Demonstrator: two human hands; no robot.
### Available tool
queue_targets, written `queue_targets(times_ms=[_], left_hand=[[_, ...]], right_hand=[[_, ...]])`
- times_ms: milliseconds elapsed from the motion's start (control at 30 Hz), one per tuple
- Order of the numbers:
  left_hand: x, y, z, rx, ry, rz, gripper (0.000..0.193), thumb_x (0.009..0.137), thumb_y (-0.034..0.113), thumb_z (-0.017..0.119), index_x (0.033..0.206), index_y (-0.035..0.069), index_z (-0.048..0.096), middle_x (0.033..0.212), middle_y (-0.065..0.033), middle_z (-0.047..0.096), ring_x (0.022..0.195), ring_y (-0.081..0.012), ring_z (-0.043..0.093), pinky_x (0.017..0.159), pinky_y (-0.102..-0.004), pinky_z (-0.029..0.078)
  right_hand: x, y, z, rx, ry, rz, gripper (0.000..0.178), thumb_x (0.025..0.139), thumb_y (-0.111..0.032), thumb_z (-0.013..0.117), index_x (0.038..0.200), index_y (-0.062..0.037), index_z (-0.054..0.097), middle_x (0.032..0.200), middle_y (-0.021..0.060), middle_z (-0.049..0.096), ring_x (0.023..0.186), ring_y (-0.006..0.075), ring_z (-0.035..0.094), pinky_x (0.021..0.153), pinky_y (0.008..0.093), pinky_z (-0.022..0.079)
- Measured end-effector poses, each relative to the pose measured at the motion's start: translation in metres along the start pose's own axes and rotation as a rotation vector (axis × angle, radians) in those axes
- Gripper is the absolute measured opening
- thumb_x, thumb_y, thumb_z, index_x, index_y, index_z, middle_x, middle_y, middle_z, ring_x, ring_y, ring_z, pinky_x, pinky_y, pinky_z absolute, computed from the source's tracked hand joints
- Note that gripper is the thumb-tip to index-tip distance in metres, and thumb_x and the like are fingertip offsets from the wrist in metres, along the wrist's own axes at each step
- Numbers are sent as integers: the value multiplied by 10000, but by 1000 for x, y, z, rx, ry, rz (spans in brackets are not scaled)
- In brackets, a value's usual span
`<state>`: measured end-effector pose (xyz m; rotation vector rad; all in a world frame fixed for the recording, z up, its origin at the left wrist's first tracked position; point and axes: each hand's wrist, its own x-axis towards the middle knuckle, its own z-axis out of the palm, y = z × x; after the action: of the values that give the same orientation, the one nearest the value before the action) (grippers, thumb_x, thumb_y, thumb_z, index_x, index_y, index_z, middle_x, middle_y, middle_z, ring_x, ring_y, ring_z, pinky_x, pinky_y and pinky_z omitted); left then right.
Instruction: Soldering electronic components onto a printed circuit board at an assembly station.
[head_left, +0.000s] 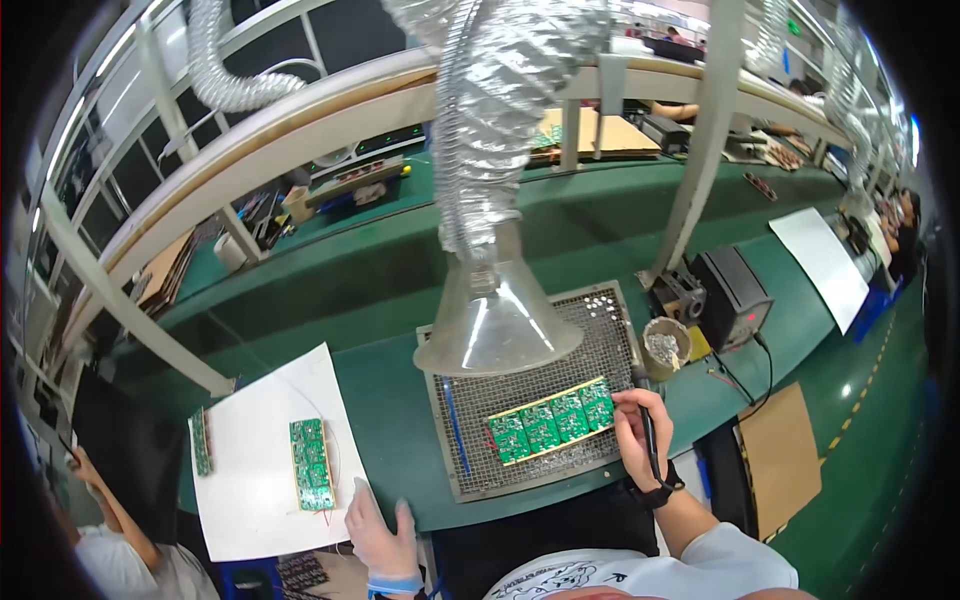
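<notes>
Green board (553, 424) low in the centre of the frame, my right hand (632, 440) at its right end.
I hold a dark, pen-slim iron (649, 430) in the right fingers, fingertips against the board's edge; my gloved left hand (383, 537), at bottom centre-left, has its thumb wide of its fingers, gripping nothing. A smooth green strip of bench (390, 430) parts the white sheet (255, 500) at lower left from the gritty metal mesh (590, 360) under the board. A clear cone hood (500, 325) on crinkled foil hose (500, 130) overhangs the mesh's upper edge, limiting height there.
</notes>
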<state>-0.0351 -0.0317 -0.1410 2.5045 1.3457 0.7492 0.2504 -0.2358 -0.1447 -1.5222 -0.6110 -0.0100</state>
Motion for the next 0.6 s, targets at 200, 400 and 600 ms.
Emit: queue_targets(times_ms=[200, 400, 600], left_hand=[[-11, -26, 7, 42, 39, 3, 606, 838, 14, 619, 1416, -6, 437, 1260, -228, 558, 1115, -376, 541, 950, -428, 456], [-28, -35, -15, 10, 22, -114, 521, 886, 28, 544, 1403, 27, 476, 1293, -260, 559, 1190, -406, 541, 1028, -416, 421], [-37, -13, -35, -23, 9, -152, 602, 882, 84, 633, 1421, -52, 403, 1343, -275, 501, 1239, -358, 506, 1049, -395, 402]], right_hand=[[4, 1, -1, 99, 33, 11, 253, 848, 103, 594, 1078, -2, 611, 988, 66, 653, 787, 84, 635, 702, 218, 512], [5, -3, -8, 98, 8, -19, 263, 844, 99, 599, 1084, -10, 607, 983, 63, 652, 785, 76, 627, 689, 209, 506], [9, -8, -12, 104, -14, -64, 255, 849, 102, 598, 1082, 0, 603, 995, 55, 645, 796, 67, 615, 684, 201, 495]])
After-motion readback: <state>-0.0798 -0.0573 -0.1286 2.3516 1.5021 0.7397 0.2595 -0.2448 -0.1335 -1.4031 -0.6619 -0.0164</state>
